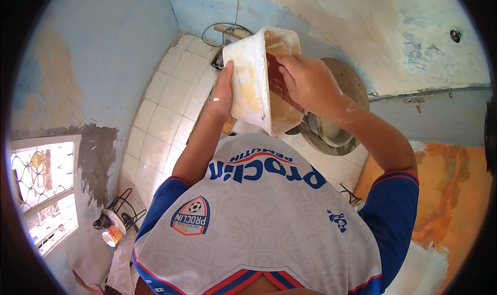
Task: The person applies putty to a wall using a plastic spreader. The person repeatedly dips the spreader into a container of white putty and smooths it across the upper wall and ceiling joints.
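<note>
- Evidently, a white, residue-smeared rectangular plastic tub is being held tipped above the pale tiled floor, its mouth being turned toward the right hand, presumably for easier reach.
- Its outer side is being gripped by the left hand, apparently so that the tub is being steadied.
- A flat reddish-brown tool, its material unclear, is being gripped by the right hand's bent fingers at the tub's mouth.
- Below, a round grey-brown disc-like object is being partly hidden by the right forearm.

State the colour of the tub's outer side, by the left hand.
The tub is white with yellowish patches, seen in the head view.
</note>
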The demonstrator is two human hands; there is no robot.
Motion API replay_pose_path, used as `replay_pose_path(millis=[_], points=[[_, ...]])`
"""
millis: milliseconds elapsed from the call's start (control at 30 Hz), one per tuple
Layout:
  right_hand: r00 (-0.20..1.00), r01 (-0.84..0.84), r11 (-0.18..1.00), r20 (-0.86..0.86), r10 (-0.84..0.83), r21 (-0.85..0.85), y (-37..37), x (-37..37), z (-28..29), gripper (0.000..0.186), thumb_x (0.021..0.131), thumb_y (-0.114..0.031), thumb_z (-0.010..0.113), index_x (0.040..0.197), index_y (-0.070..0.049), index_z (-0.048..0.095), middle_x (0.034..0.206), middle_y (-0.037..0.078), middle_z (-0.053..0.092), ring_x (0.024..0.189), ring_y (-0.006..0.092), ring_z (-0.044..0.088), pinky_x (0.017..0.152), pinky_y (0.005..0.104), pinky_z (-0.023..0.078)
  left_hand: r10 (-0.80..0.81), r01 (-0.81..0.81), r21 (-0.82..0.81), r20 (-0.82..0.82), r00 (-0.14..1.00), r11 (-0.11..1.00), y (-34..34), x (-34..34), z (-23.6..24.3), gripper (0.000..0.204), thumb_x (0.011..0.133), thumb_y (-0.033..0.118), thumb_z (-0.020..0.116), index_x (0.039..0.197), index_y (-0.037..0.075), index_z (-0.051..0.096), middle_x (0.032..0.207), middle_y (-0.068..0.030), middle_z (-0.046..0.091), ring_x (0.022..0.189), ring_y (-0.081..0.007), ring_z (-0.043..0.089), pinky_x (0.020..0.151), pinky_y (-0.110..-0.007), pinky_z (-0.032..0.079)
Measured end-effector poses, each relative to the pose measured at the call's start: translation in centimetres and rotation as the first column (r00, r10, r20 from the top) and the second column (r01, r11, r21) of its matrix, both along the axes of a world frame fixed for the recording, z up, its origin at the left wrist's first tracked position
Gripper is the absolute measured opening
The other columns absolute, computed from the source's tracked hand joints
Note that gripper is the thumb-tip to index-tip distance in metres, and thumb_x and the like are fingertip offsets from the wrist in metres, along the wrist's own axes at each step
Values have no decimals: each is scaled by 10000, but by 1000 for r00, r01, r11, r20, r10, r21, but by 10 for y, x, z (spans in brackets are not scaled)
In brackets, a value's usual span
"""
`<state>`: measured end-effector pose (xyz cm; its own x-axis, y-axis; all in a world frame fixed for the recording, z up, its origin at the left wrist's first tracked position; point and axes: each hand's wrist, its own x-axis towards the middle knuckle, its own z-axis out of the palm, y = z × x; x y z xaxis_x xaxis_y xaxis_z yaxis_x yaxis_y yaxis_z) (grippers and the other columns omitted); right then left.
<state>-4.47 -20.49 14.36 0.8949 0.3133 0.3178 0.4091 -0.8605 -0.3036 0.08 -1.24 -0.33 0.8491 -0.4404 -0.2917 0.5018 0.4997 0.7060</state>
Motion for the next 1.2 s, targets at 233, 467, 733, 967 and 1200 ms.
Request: replay_pose_path(millis=[233,467,733,967,1200], points=[[998,45,997,-38,-47,-65,5,1,-3,199,947,-161,618,1114,-61,660,886,172,699,767,403,680,658,481,544,-6,6,16,8,1000,1000,3,-4,10,615,1074,502,333,1464,37,434,1316,-133,626,1161,-225,645,1009,-367,518],[996,-69,997,-58,68,-21,4,-1,6,235,932,-192,619,1110,-45,664,819,172,695,737,384,684,635,492,533,11,-13,-65,-35,999,998,6,-7,17,634,1071,518,311,1464,36,432,1318,-139,623,1166,-238,641,1013,-378,517],[982,-156,974,-137,133,-165,13,-5,10,238,915,-189,654,1128,-84,673,860,108,702,755,330,697,638,446,553,42,-40,-35,74,996,999,8,-11,3,659,1054,548,290,1436,39,457,1302,-146,624,1151,-249,642,1010,-398,519],[996,-78,989,27,82,-125,17,-5,14,230,909,-170,646,1122,-92,685,887,112,699,768,320,708,647,426,563,91,-88,-64,41,995,994,7,-12,0,688,1044,566,264,1454,43,442,1334,-156,600,1203,-270,607,1030,-417,500],[991,-89,987,-112,74,-137,26,-8,8,289,928,-152,604,1201,-104,683,940,104,710,781,311,713,654,428,565,99,-94,-60,87,991,994,9,-15,7,700,1038,569,269,1478,45,417,1373,-159,576,1231,-286,590,1065,-421,473]])
